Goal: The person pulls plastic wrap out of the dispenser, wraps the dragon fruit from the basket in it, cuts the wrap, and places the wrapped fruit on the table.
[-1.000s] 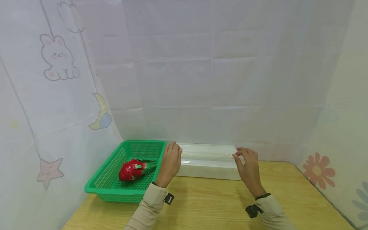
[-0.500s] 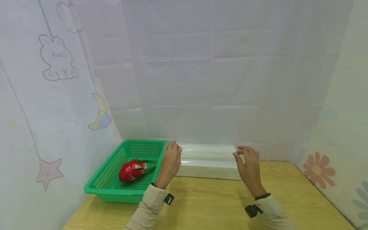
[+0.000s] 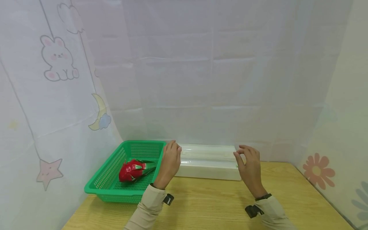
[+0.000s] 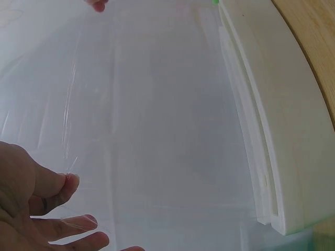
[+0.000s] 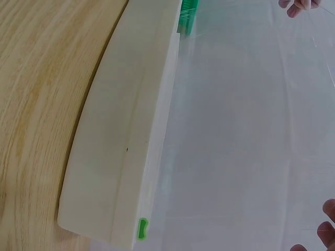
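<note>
A long white cling film dispenser (image 3: 208, 172) lies on the table between my hands. Clear cling film (image 4: 157, 130) stretches from it, faint and wrinkled. My left hand (image 3: 170, 162), by the dispenser's left end, pinches the film's edge between thumb and forefinger, as the left wrist view shows. At the right end my right hand (image 3: 250, 166) pinches the other corner, thumb and forefinger together. Only fingertips (image 5: 327, 222) of this hand show in the right wrist view. A small green slider (image 5: 142, 229) sits at the dispenser's end.
Left of my left hand stands a green plastic basket (image 3: 92, 188) with a red dragon fruit (image 3: 132, 171) inside. The wooden table (image 3: 207, 204) runs back to a white curtain (image 3: 212, 80), and printed cloth hangs on both sides.
Both hands have risen very slightly, the right one also drifting a little rightward, with the film still pinched. The dispenser and basket stay where they were.
</note>
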`<state>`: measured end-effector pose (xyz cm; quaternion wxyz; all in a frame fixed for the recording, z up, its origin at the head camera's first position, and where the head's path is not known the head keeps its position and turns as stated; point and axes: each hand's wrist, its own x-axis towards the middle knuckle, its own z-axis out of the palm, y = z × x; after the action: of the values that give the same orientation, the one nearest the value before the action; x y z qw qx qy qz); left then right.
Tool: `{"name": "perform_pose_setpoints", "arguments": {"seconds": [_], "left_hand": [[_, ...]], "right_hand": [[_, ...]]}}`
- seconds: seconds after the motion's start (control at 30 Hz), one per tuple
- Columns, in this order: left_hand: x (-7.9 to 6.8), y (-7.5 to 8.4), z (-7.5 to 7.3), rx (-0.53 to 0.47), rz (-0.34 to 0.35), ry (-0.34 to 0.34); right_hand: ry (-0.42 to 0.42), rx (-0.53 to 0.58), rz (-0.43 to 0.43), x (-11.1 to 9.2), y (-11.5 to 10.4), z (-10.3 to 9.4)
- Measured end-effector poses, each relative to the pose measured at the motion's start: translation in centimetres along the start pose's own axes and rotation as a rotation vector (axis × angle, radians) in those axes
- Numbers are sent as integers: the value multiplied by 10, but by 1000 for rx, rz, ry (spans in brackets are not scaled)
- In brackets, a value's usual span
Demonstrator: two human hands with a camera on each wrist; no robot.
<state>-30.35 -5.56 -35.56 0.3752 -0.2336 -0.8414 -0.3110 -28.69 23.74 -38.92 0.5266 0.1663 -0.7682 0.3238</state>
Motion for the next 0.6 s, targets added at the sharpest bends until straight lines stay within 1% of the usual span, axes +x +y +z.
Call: {"name": "perform_pose_setpoints", "arguments": {"seconds": [0.37, 0.6], "left_hand": [[0, 1, -5, -19, 25, 14], [3, 4, -8, -19, 33, 31]], "right_hand": [[6, -3, 4, 2, -7, -2], [33, -2, -31, 7, -12, -6]]}}
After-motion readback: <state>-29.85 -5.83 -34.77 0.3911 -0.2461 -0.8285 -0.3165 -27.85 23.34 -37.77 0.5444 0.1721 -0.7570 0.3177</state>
